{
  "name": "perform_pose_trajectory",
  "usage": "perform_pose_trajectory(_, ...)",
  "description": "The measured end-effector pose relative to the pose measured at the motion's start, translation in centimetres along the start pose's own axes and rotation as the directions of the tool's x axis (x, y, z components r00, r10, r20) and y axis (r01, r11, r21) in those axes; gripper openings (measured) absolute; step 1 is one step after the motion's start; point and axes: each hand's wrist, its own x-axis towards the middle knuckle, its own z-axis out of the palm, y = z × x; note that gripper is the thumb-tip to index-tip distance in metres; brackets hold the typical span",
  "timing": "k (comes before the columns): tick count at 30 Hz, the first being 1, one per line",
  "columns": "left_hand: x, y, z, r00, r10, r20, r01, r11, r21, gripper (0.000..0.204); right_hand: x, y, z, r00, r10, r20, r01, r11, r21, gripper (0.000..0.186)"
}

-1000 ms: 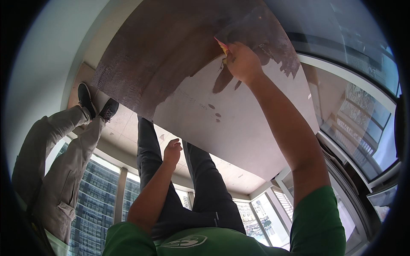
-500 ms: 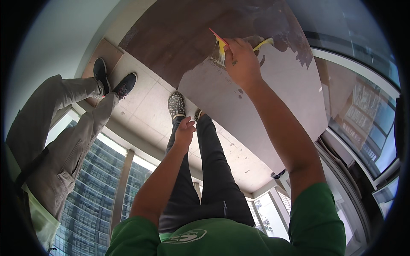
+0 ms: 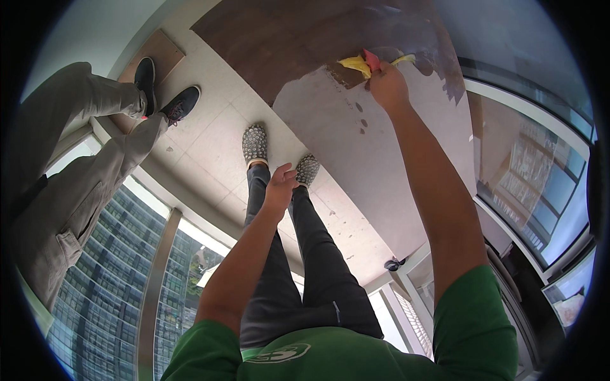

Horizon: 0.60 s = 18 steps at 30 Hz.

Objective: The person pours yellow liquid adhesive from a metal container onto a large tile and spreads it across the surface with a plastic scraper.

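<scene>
My right hand [image 3: 388, 89] is closed on a small red spreader [image 3: 372, 60], which has thick yellow glue [image 3: 354, 65] on its blade. It is over a large flat board [image 3: 356, 140], at the ragged border where a dark brown wet-looking area [image 3: 273, 44] meets the pale surface. Just right of the hand lies a strip of yellow glue [image 3: 404, 60], with a few dark drips on the pale part below it. My left hand [image 3: 280, 189] hangs in front of my legs, fingers apart, holding nothing.
Another person's legs and dark shoes [image 3: 180, 105] stand at the left, near a brown board piece [image 3: 162, 54] on the tiled floor [image 3: 210, 127]. Tall windows [image 3: 108, 247] line the left. Glass in a frame [image 3: 534, 184] stands at the right. A small black object [image 3: 394, 263] sits by the board's near corner.
My right hand has moved right and slightly down, and the spreader has turned so its yellow-coated face shows flat. My left hand stays about where it was.
</scene>
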Motion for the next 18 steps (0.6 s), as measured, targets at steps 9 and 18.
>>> perform_pose_trajectory(9,-0.1,-1.0,-0.1,0.999,0.031,0.029,-0.029,0.998,-0.063,0.057,-5.7,-8.0,4.5,0.942,-0.334,0.025,0.334,0.943,0.011,0.024)
perform_pose_trajectory(18,-1.0,-1.5,-1.1,1.000,-0.013,0.006,0.013,0.997,-0.080,0.060,-13.1,-13.9,8.1,0.796,-0.565,0.219,0.583,0.812,-0.027,0.016)
